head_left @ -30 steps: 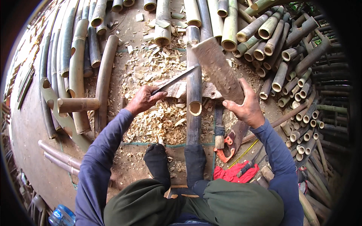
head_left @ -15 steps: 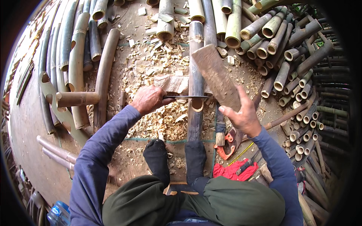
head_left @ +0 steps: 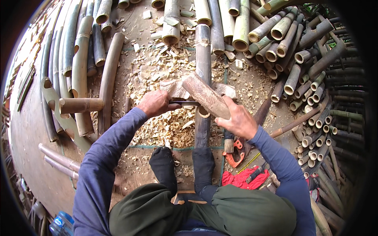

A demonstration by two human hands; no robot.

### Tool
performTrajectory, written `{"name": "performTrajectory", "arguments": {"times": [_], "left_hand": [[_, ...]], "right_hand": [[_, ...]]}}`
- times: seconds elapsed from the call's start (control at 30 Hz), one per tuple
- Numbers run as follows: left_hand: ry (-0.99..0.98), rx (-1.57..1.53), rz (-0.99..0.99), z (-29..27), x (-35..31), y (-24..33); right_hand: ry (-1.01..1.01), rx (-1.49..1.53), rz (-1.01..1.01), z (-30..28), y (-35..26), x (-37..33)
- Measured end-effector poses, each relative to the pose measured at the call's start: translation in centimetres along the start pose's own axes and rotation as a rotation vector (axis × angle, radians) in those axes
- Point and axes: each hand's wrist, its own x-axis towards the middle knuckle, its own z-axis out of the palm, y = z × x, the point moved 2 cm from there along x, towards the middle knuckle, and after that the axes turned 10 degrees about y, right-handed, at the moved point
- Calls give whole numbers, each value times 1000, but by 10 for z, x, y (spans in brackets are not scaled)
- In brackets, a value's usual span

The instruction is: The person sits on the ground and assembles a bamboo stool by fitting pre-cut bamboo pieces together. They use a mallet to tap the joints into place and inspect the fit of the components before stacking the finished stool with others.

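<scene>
- The left hand (head_left: 154,103) sits just left of the frame's middle, its grip closed tight around the handle of a knife (head_left: 184,103) whose dark blade lies level, pointing right.
- The blade rests across the cut end of a bamboo pole (head_left: 203,67), which runs up the middle of the frame from the person's feet.
- The right hand (head_left: 238,121), right of centre, has its grip wrapped around the lower end of a wooden mallet (head_left: 204,95); the thick club slants up and left, its head over the blade.
- Pale shavings (head_left: 165,126) cover the floor around the pole.
- Two dark-socked feet (head_left: 163,163) flank the pole's near end at lower centre.
- Cut bamboo tubes (head_left: 299,74) are stacked at the right; long split pieces lie at upper left.
- An orange-handled saw (head_left: 235,151) and a red cloth (head_left: 240,179) lie at lower right.
</scene>
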Motion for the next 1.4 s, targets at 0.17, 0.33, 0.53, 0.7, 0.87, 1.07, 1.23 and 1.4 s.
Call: {"name": "performTrajectory", "arguments": {"times": [0.17,0.33,0.53,0.7,0.87,1.07,1.23,1.4], "left_hand": [[-62,-28,-40,-3,3,-2],[-38,-62,-5,7,7,-7],[-133,-133,-37,3,7,-8],[-135,-103,12,11,12,-12],[66,58,145,6,-18,2],[274,-33,216,14,-76,32],[159,-20,12,14,-67,27],[188,90,19,28,-59,18]], "right_hand": [[295,302,-204,-23,-21,12],[35,158,-35,3,-9,13],[230,380,-123,-49,-37,24],[196,354,-9,5,-21,15],[-129,302,56,-6,-1,38],[-24,944,244,-22,1,18],[64,151,-170,-24,-6,11],[143,-482,-1043,-6,9,10]]}}
